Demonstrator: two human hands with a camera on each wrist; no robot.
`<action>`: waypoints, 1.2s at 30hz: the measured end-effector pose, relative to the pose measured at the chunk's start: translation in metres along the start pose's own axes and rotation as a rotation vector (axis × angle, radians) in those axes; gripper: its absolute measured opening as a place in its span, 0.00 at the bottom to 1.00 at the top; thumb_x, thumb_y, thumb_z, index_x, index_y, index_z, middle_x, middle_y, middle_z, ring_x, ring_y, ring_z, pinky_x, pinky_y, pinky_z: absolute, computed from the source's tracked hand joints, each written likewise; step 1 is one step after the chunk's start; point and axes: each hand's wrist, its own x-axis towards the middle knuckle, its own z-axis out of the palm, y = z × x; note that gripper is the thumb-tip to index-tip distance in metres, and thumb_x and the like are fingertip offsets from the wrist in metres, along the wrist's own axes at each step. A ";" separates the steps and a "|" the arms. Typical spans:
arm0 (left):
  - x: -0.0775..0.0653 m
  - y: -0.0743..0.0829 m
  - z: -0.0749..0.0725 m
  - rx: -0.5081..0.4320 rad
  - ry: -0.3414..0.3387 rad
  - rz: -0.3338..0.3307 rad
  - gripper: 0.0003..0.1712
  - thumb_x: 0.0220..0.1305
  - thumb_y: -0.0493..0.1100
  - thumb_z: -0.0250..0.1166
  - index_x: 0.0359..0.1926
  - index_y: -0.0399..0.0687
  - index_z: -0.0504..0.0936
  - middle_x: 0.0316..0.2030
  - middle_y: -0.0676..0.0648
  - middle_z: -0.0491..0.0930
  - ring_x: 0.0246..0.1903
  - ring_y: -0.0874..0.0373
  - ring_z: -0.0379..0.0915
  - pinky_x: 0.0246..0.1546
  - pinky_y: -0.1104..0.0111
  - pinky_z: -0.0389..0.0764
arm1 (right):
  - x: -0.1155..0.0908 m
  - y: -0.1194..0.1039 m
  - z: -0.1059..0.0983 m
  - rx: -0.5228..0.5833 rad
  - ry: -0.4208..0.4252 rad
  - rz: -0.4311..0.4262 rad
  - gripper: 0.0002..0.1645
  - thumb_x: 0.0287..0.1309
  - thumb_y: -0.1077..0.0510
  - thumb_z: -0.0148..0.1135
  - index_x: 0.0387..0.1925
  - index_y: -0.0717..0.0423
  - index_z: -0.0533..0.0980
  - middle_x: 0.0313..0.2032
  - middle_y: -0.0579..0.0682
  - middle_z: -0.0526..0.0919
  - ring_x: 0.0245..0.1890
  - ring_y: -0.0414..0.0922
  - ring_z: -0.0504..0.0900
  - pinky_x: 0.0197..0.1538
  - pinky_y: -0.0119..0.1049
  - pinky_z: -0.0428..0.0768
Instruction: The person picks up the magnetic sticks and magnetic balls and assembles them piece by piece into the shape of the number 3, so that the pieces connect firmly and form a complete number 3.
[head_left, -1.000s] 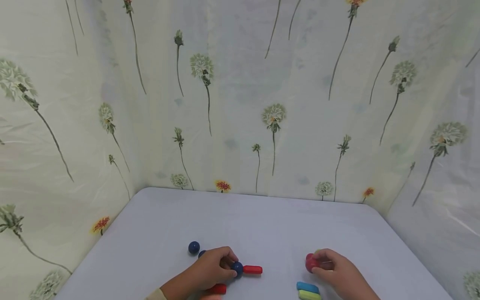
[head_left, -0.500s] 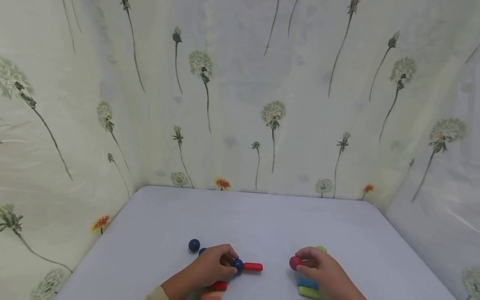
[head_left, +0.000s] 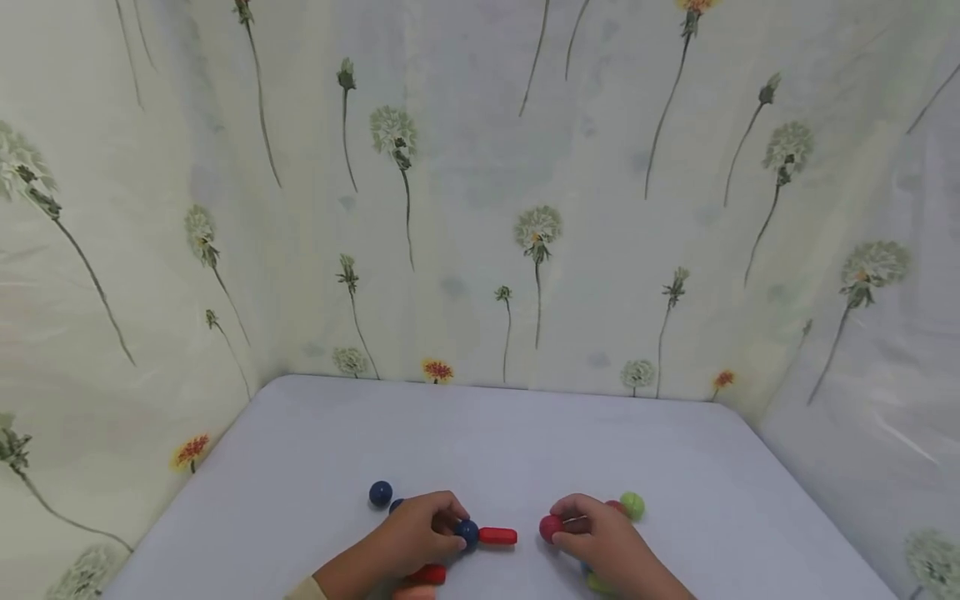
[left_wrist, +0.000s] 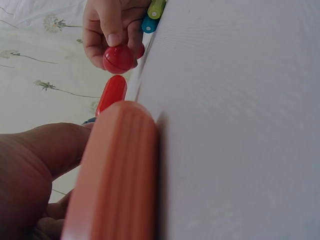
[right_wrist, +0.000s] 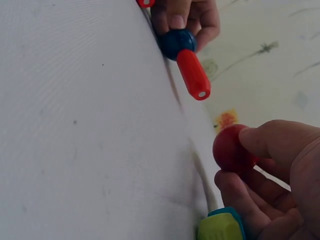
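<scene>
My left hand (head_left: 420, 535) pinches a dark blue ball (head_left: 467, 534) between thumb and fingers. A red faceted rod (head_left: 498, 536) sticks out from that ball toward the right; its free end bears a pale round dot in the right wrist view. Across a short gap, my right hand (head_left: 606, 540) holds a shiny red ball (head_left: 551, 528) by thumb and fingertips, level with the rod's free end. In the left wrist view the red ball (left_wrist: 118, 59) appears just beyond the tip of the red rod (left_wrist: 112, 95).
Beyond my left hand lies a blue ball (head_left: 380, 493), with another partly hidden. Under the left wrist are a second red rod (head_left: 431, 574) and an orange rod (head_left: 414, 592). A green ball (head_left: 632, 506) and another red ball (head_left: 617, 506) sit behind my right hand; green and blue rods are partly covered.
My right hand has carried the red ball leftward from beside the other red ball and the green ball, toward the red rod. The left hand keeps its hold on the blue ball, nearly still.
</scene>
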 end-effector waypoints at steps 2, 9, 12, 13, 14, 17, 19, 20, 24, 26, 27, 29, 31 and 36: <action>0.000 -0.001 -0.001 -0.005 -0.004 0.009 0.14 0.61 0.40 0.77 0.44 0.59 0.84 0.37 0.55 0.84 0.40 0.55 0.79 0.46 0.55 0.86 | 0.003 -0.002 0.003 0.011 -0.011 -0.006 0.20 0.60 0.52 0.76 0.50 0.55 0.81 0.47 0.46 0.87 0.49 0.46 0.88 0.48 0.43 0.87; -0.001 0.003 -0.003 -0.007 -0.002 0.011 0.14 0.61 0.40 0.77 0.45 0.59 0.83 0.38 0.55 0.84 0.41 0.56 0.80 0.47 0.54 0.86 | 0.010 -0.006 0.010 -0.010 -0.035 -0.011 0.17 0.61 0.55 0.75 0.49 0.52 0.80 0.48 0.47 0.86 0.50 0.46 0.87 0.50 0.46 0.87; -0.001 0.003 -0.002 0.001 0.007 0.013 0.14 0.61 0.40 0.77 0.44 0.59 0.83 0.37 0.55 0.84 0.41 0.55 0.79 0.47 0.54 0.86 | 0.013 -0.009 0.012 -0.029 -0.026 0.004 0.16 0.60 0.56 0.76 0.48 0.51 0.81 0.47 0.47 0.85 0.49 0.46 0.87 0.50 0.47 0.88; -0.001 0.003 -0.002 0.004 0.008 0.011 0.14 0.61 0.40 0.77 0.44 0.59 0.83 0.37 0.55 0.84 0.40 0.55 0.79 0.47 0.54 0.86 | 0.014 -0.010 0.013 -0.036 -0.022 0.010 0.16 0.60 0.57 0.76 0.48 0.51 0.81 0.47 0.47 0.85 0.49 0.46 0.87 0.50 0.47 0.88; -0.001 0.004 -0.002 0.007 0.009 0.008 0.14 0.61 0.41 0.77 0.44 0.59 0.83 0.37 0.55 0.84 0.40 0.55 0.79 0.47 0.54 0.86 | 0.015 -0.011 0.014 -0.042 -0.021 0.019 0.16 0.60 0.57 0.76 0.48 0.51 0.81 0.47 0.46 0.85 0.49 0.46 0.87 0.50 0.47 0.88; 0.000 0.004 -0.001 0.016 0.009 -0.006 0.14 0.61 0.41 0.77 0.44 0.59 0.83 0.37 0.55 0.84 0.40 0.55 0.79 0.48 0.53 0.86 | 0.017 -0.014 0.017 -0.056 -0.034 0.039 0.16 0.60 0.57 0.76 0.48 0.50 0.81 0.46 0.46 0.85 0.48 0.46 0.86 0.50 0.48 0.88; 0.000 0.004 -0.001 0.014 0.007 -0.015 0.14 0.61 0.41 0.77 0.44 0.59 0.83 0.37 0.55 0.84 0.40 0.55 0.79 0.48 0.53 0.86 | 0.018 -0.015 0.019 -0.063 -0.050 0.038 0.16 0.59 0.57 0.76 0.48 0.49 0.81 0.45 0.45 0.85 0.47 0.46 0.85 0.51 0.48 0.88; 0.000 0.003 -0.001 0.014 0.006 -0.017 0.14 0.61 0.41 0.77 0.44 0.59 0.83 0.37 0.55 0.84 0.40 0.55 0.79 0.48 0.53 0.86 | 0.019 -0.016 0.020 -0.065 -0.058 0.036 0.15 0.59 0.58 0.76 0.47 0.49 0.81 0.44 0.45 0.86 0.47 0.45 0.85 0.51 0.48 0.87; 0.000 0.003 0.000 0.008 -0.003 -0.018 0.14 0.61 0.41 0.77 0.44 0.58 0.83 0.37 0.54 0.84 0.40 0.55 0.79 0.49 0.52 0.86 | 0.020 -0.016 0.023 -0.082 -0.077 0.027 0.15 0.58 0.59 0.75 0.47 0.48 0.82 0.43 0.43 0.86 0.47 0.45 0.84 0.52 0.49 0.87; 0.000 0.003 0.001 0.014 -0.003 -0.019 0.14 0.61 0.41 0.77 0.44 0.59 0.83 0.37 0.55 0.84 0.39 0.55 0.79 0.49 0.52 0.85 | 0.020 -0.016 0.024 -0.086 -0.080 0.030 0.15 0.58 0.59 0.75 0.47 0.48 0.82 0.43 0.43 0.86 0.47 0.45 0.85 0.52 0.49 0.87; 0.000 0.003 0.001 0.015 -0.003 -0.019 0.13 0.61 0.42 0.77 0.44 0.59 0.83 0.37 0.55 0.84 0.39 0.55 0.79 0.49 0.52 0.85 | 0.020 -0.016 0.025 -0.087 -0.081 0.033 0.15 0.58 0.59 0.75 0.47 0.47 0.82 0.43 0.43 0.86 0.47 0.45 0.84 0.52 0.49 0.87; -0.001 0.004 0.000 0.022 0.000 -0.019 0.13 0.61 0.42 0.77 0.43 0.59 0.83 0.37 0.55 0.84 0.39 0.55 0.79 0.50 0.52 0.85 | 0.021 -0.017 0.025 -0.093 -0.078 0.037 0.15 0.58 0.59 0.76 0.47 0.47 0.82 0.43 0.43 0.86 0.46 0.45 0.84 0.52 0.50 0.87; -0.001 0.003 0.000 0.020 0.002 -0.020 0.13 0.61 0.42 0.77 0.44 0.59 0.83 0.37 0.55 0.85 0.40 0.55 0.79 0.49 0.51 0.86 | 0.021 -0.018 0.026 -0.100 -0.075 0.038 0.16 0.58 0.58 0.76 0.47 0.47 0.82 0.43 0.43 0.86 0.47 0.45 0.85 0.52 0.50 0.87; 0.000 0.002 -0.002 0.023 0.009 -0.002 0.14 0.61 0.42 0.77 0.45 0.59 0.83 0.38 0.56 0.85 0.41 0.56 0.80 0.50 0.50 0.85 | 0.021 -0.020 0.025 -0.128 -0.072 0.014 0.16 0.58 0.57 0.77 0.47 0.46 0.81 0.42 0.42 0.86 0.47 0.44 0.84 0.53 0.51 0.87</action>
